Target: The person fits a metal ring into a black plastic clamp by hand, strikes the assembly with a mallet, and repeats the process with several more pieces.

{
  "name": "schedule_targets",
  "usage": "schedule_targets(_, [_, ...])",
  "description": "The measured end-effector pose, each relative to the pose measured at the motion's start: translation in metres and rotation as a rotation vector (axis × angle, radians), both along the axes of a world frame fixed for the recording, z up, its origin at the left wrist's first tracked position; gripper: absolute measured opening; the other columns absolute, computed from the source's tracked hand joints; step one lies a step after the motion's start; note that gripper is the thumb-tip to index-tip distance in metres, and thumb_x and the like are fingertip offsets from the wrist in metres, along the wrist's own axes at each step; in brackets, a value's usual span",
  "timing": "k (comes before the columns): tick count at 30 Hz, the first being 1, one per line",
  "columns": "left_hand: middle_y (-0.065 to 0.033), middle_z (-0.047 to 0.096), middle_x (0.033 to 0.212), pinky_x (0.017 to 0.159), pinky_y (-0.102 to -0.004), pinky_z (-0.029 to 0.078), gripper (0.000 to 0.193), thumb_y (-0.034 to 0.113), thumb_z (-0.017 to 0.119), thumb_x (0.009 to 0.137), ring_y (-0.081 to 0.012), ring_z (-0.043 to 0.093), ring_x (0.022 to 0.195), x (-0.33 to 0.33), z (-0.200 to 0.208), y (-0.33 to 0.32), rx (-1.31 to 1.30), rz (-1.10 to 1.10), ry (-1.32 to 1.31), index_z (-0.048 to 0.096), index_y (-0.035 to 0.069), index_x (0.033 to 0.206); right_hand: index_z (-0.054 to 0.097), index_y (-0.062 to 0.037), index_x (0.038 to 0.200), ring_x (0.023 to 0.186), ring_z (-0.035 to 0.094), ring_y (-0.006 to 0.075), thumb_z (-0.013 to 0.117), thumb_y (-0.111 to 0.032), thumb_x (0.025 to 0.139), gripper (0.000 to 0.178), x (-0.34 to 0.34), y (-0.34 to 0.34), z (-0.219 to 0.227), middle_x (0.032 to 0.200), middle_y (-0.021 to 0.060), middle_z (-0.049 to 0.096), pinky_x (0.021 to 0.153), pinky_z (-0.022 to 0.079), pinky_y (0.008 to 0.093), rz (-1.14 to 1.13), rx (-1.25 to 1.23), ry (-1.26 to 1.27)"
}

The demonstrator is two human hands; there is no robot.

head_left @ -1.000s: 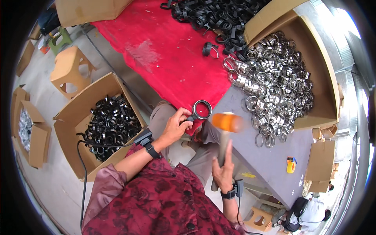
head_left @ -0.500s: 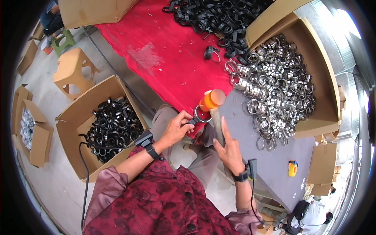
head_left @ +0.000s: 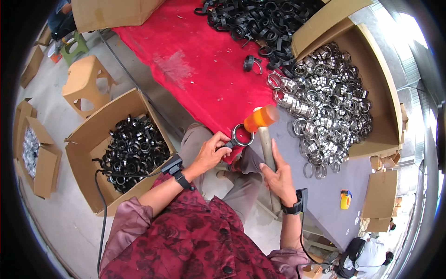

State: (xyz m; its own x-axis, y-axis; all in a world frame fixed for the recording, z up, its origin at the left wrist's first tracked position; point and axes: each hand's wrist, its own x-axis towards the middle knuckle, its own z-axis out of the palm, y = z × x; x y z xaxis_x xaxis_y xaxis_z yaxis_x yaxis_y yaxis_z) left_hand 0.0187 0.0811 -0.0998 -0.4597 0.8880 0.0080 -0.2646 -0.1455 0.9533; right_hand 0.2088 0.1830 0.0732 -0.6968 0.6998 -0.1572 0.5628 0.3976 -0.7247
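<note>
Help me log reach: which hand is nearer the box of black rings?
Left. The left hand is right of the box, holding a ring; the right hand is farther right, holding the mallet.

A tan stool [head_left: 81, 80] stands near a green stool [head_left: 81, 46].

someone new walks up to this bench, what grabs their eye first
Probably the bright red cloth on the table, with a heap of black rings at its far end. Then the mound of shiny metal rings spread from an open cardboard box at the right. Mid-picture, the right hand grips an orange-headed mallet close to the ring in the left hand.
</note>
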Motion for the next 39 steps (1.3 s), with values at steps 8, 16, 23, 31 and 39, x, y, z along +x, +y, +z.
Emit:
schedule_targets(8, [-0.0068,0.071,0.080,0.066,-0.0264,0.050,0.025,0.003,0.066,0.092,-0.0092,0.062,0.073,0.003,-0.005,-0.001,0.018,0.046,-0.008,0.054,0.002,0.115,0.028,-0.0041,0.159,0.059,0.059,0.0093,0.061,0.000,0.092,0.075,0.020,-0.012,0.068,0.097,0.0112,0.065,0.050,0.049,0.0252,-0.192,0.309,0.257])
schedule_targets(16, [-0.0067,0.070,0.077,0.065,-0.0276,0.051,0.020,0.003,0.066,0.092,-0.0094,0.063,0.071,0.008,-0.007,0.003,-0.018,0.075,0.024,0.053,0.001,0.107,0.048,0.0001,0.114,0.045,0.052,0.0127,0.058,-0.007,0.098,0.020,0.045,-0.035,-0.052,0.068,0.0053,0.056,0.040,0.044,0.0277,-0.128,1.276,0.044])
schedule_targets(23, [-0.0044,0.067,0.075,0.063,-0.0262,0.048,0.011,0.008,0.065,0.095,-0.0077,0.061,0.070,-0.001,-0.012,0.003,0.013,0.017,0.052,0.057,0.001,0.095,0.045,-0.0038,0.106,0.045,0.052,0.0110,0.059,-0.005,0.098,0.016,0.062,-0.034,0.010,0.066,0.0031,0.054,0.041,0.044,0.0282,-0.562,0.225,0.406])
schedule_targets(31, [-0.0013,0.064,0.072,0.062,-0.0265,0.046,0.012,0.012,0.064,0.096,-0.0065,0.059,0.070,0.000,-0.007,0.006,-0.038,-0.020,0.086,0.060,0.002,0.089,0.047,0.0027,0.110,0.056,0.061,0.0312,0.063,-0.005,0.089,0.027,0.021,0.022,-0.011,0.080,0.0165,0.062,0.052,0.048,0.0430,-0.182,1.157,0.247])
schedule_targets(39, [-0.0002,0.062,0.076,0.067,-0.0256,0.047,0.017,0.016,0.062,0.097,-0.0066,0.057,0.072,-0.011,0.003,-0.007,-0.164,-0.058,0.090,0.062,0.002,0.087,0.050,0.0007,0.105,0.051,0.059,0.0198,0.063,-0.008,0.091,0.021,-0.052,0.036,0.111,0.064,0.0122,0.058,0.048,0.047,0.0363,-0.121,0.265,0.018])
